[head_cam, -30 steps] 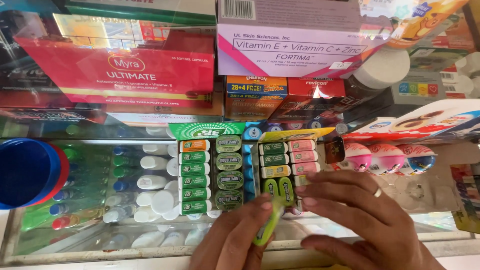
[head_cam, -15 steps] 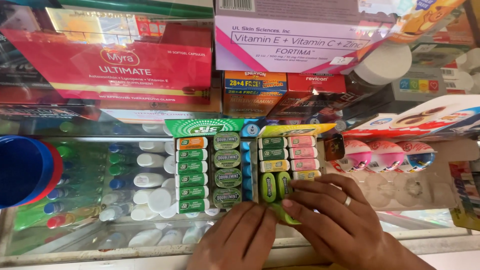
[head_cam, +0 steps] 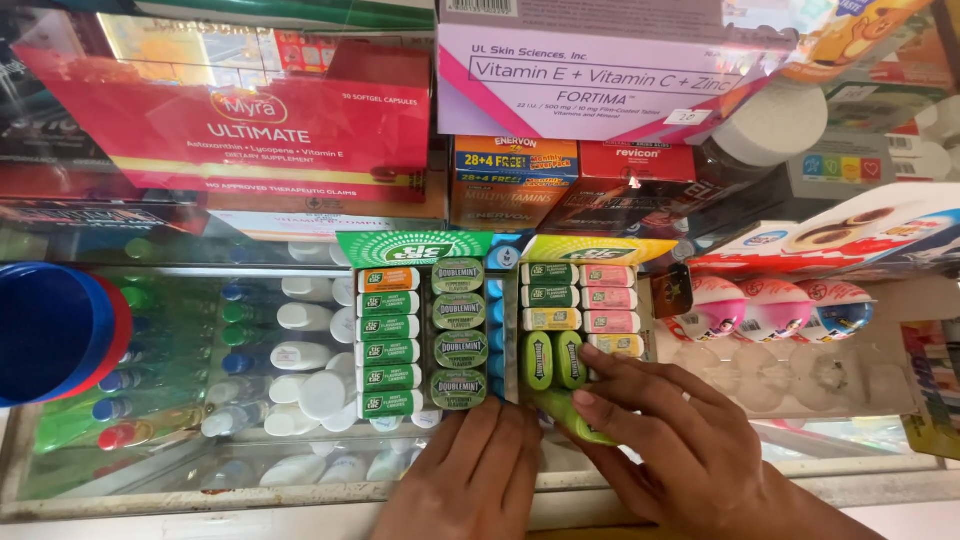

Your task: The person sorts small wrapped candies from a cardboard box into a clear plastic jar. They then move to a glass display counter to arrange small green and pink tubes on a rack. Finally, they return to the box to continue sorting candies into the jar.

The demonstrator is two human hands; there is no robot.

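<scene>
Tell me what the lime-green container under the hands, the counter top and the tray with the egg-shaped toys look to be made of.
Lime-green container: likely glossy plastic, smooth with a soft sheen; the right hand partly covers it.
Counter top: clear glass, since bottles show through it with reflections.
Egg tray: probably thin clear moulded plastic, with see-through round cups.

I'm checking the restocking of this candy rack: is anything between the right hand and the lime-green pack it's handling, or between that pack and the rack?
Nothing visible does. The right hand already touches the lime-green pack, which lies just below two upright green packs in the rack. The left hand rests beside it.
</scene>
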